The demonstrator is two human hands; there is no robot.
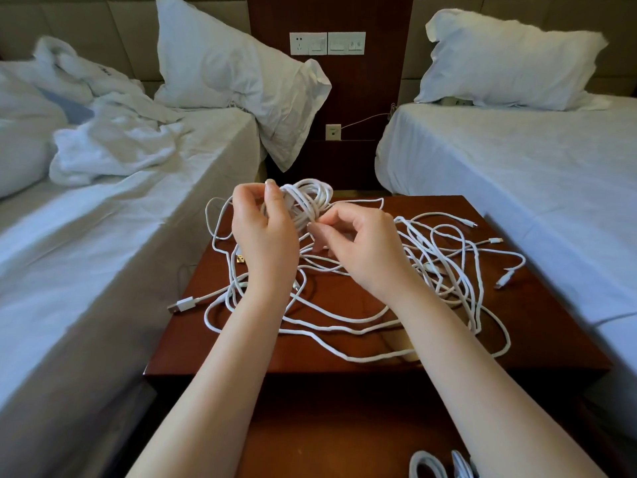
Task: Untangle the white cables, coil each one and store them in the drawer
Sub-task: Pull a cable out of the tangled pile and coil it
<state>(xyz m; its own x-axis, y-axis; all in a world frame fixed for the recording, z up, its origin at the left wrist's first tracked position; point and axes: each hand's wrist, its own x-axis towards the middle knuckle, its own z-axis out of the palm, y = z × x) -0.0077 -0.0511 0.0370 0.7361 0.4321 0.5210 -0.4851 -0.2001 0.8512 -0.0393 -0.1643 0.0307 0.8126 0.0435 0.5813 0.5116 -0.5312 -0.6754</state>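
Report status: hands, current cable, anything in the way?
Left hand grips the cable coil; right hand pinches its wrapping strand. Loose white cables lie tangled on the nightstand. Finished coils at bottom edge; nothing blocking.

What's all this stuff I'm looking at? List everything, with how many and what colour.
cable coil: one, white, held up over the nightstand's far edge
loose cables: a tangle, count unclear, white, spread over the nightstand top
coiled cables: at least two, white, at the picture's bottom edge
nightstand: one, red-brown wood, between the beds
beds: two, white sheets, left and right
pillows: two, white, one at each bed's head
crumpled bedding: one heap, white, on the left bed
wall switch panel: one, white, on the wood panel behind
left hand: grips the cable coil
right hand: pinches a strand at the coil
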